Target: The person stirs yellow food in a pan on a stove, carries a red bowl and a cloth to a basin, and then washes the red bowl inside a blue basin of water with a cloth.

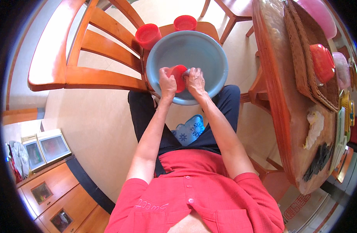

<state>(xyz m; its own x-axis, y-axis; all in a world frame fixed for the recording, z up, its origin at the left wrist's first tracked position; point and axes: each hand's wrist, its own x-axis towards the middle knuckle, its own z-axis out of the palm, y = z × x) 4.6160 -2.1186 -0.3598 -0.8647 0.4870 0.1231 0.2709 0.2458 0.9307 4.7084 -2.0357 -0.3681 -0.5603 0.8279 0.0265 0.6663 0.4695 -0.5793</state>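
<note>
A light-blue plastic basin (193, 46) rests on the seat of a wooden chair before me. Over its near part, my left hand (167, 83) grips the rim of a red bowl (179, 83), which is tipped so its opening faces right. My right hand (195, 80) is curled around a dark grey scrubber (186, 72), pressed at the bowl's mouth; the fingers hide most of it. Just beyond the basin, a red bowl (148, 35) stands at the left and another red bowl (185, 22) at the back, both on the chair seat.
At the right, a wooden table (283, 110) bears a brown wicker tray (305, 67) with an upturned red bowl (322, 62), a crumpled white cloth (314, 126) and a black plastic bag (317, 161). The slatted chair back (108, 78) rises at the left. A wooden cabinet (59, 198) stands lower left.
</note>
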